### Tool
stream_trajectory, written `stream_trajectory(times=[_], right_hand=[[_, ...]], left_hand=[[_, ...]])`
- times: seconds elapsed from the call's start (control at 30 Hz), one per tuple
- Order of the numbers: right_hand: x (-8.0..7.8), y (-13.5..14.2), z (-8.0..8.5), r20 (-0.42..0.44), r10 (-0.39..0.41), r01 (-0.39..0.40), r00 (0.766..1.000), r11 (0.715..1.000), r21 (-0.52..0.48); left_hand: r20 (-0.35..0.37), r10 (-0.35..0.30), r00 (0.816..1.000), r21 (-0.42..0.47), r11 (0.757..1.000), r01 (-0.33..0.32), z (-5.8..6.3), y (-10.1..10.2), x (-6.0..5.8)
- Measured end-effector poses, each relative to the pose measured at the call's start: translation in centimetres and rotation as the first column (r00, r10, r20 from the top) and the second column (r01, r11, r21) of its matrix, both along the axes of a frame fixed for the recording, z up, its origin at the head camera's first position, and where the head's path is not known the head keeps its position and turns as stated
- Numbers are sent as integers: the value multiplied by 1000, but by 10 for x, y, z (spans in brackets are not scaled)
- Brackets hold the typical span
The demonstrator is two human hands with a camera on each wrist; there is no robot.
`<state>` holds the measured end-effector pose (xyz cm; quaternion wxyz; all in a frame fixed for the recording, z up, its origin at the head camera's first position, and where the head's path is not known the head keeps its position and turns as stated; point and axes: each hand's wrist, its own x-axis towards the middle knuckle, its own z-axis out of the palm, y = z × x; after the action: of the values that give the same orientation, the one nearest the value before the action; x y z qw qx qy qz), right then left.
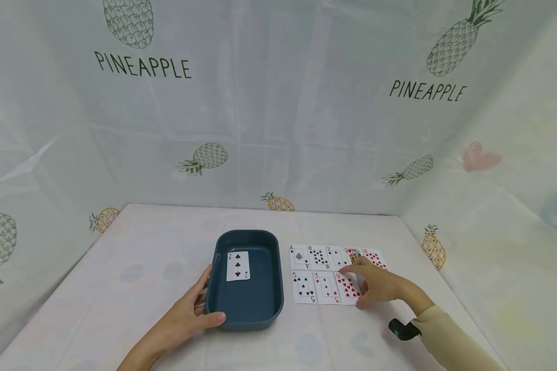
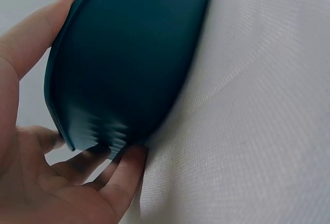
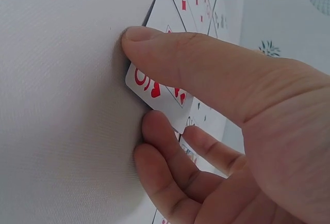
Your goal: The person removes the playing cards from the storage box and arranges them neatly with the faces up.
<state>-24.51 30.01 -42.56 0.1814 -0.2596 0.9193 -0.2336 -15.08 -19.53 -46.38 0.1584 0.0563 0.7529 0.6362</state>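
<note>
My left hand (image 1: 192, 306) holds the left side of a dark teal tray (image 1: 274, 257), its thumb at the near left corner and its fingers against the outer wall. Inside the tray a three of clubs card (image 1: 238, 266) lies face up. Over the right end of the lower card row is my right hand (image 1: 380, 283), gripping a nine of hearts (image 1: 347, 285) by its edges. In the right wrist view the thumb (image 3: 170, 51) crosses that card's near edge, and the fingertips are at its side. The hand hides part of the card.
Left of the nine lie a three of diamonds (image 1: 326, 287) and a five of spades (image 1: 304, 287). Behind them runs a row with an ace of spades (image 1: 299, 256), other black cards, a red face card and a red ten (image 1: 376, 257). Pineapple-printed sheets (image 1: 278, 103) enclose the table.
</note>
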Motion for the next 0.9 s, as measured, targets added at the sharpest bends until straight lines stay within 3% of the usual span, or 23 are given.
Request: stream_trajectory(times=[0.6,0.73,0.9], right_hand=[[-2,-2,3,-29,-5,5,1000,1000,-13],[-6,-23,17,-59,1,-3,998,999,-38],[-17,-68,35,-129,38,-47,991,997,-66]], left_hand=[[-7,-12,1000,16,1000,12,0,1,1],[3,-2,1000,12,1000,2,2,0,1],[9,2,1000,4,1000,-2,2,1,1]])
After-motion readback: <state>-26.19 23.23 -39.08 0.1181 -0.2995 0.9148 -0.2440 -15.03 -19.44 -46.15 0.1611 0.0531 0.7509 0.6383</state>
